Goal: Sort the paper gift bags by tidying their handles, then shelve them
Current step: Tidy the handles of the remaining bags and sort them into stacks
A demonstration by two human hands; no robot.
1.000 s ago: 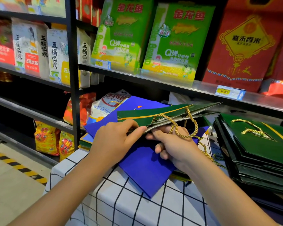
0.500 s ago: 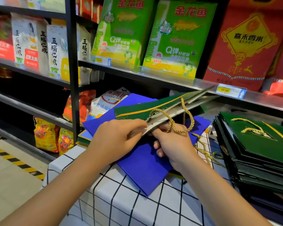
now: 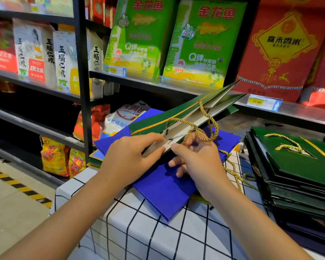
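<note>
**Green bag opens up, rope handle going in**

Over the checked table (image 3: 135,228), both hands hold one flat green gift bag (image 3: 169,117) by its open top. The left hand (image 3: 128,158) pinches the near edge of the bag between thumb and fingers. The right hand (image 3: 197,158) curls its fingers under the other edge, and its thumb rests on the white inside of the bag. The gold rope handle (image 3: 210,126) loops over the mouth, just by the right fingers.

A second ago the bag lay almost level and its mouth was nearly closed. Now the far end tips up toward the metal shelf (image 3: 298,113), and the mouth gapes wider, so the white inside shows. That looks like room being made to tuck the rope inside. The handle is not tucked yet.

Under the hands lies a blue gift bag (image 3: 165,190) with more bags below it. A loose gold rope (image 3: 235,173) from that pile trails on the cloth. To the right sits the pile of tidy green bags (image 3: 296,166). This bag likely goes there next.
</note>
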